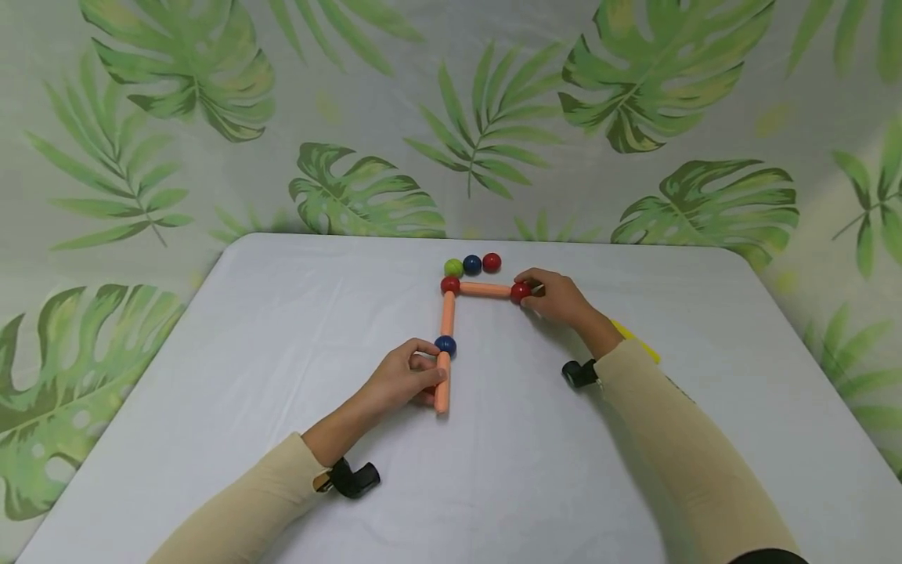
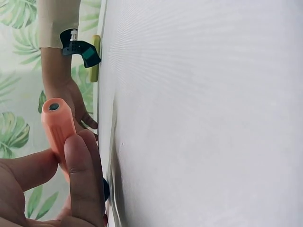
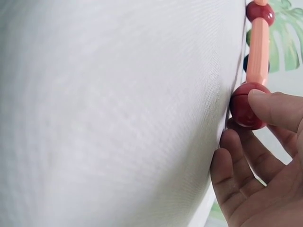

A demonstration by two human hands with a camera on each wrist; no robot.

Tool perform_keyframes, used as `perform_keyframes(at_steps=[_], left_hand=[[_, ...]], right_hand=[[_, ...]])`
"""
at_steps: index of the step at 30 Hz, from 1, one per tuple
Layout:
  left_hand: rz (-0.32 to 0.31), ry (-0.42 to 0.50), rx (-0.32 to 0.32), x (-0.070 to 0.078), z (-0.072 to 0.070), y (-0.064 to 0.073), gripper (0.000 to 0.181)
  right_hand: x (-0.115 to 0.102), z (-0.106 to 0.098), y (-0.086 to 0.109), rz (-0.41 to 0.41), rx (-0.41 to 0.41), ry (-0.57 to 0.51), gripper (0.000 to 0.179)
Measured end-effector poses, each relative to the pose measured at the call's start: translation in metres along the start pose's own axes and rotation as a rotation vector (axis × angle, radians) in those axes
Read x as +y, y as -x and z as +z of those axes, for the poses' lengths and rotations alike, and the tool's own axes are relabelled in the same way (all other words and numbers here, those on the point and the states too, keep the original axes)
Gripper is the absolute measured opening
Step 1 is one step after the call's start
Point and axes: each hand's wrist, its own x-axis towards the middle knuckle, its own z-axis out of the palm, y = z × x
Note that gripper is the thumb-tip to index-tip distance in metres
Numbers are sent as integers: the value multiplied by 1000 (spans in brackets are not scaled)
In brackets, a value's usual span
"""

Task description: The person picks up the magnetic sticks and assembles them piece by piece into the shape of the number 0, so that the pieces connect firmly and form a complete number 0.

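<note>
Open lane between the sleeves (image 1: 239, 501)
We could pass over the bare surface (image 1: 521, 462) between them, up to the corner of the stick-and-ball chain (image 1: 448, 315). There the chain, with three balls (image 1: 472, 265) behind it, stops us; the left hand (image 1: 399, 380) and right hand (image 1: 555, 298) block its ends, and a black wrist camera (image 1: 579, 374) juts in beside the right sleeve (image 1: 676, 446).

Looks like some staged filming spot, can't tell if home or lab tbh. Big white round-cornered table (image 1: 521, 470) under the left hand (image 1: 403, 377) and right hand (image 1: 553, 296), pale green-leaf-print backdrop (image 1: 482, 141) beyond them, plus a stubby black camera (image 1: 355, 479) at each wrist.
</note>
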Motion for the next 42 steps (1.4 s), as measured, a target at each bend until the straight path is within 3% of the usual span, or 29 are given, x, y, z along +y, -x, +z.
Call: perform_keyframes(at_steps=[14,24,30,42], left_hand=[[-3,24,19,0,2,-3,40],[8,-55,52,2,4,1,38],[12,-107,72,1,4,5,36],[-17,-195,67,1,-7,8,32]], right_hand=[[-1,-1,1,4,2,-9,40],[-2,-1,0,7,-10,-11,39],[-4,0,-1,-37,-7,1,39],[-7,3,-5,-33,-18,-3,40]])
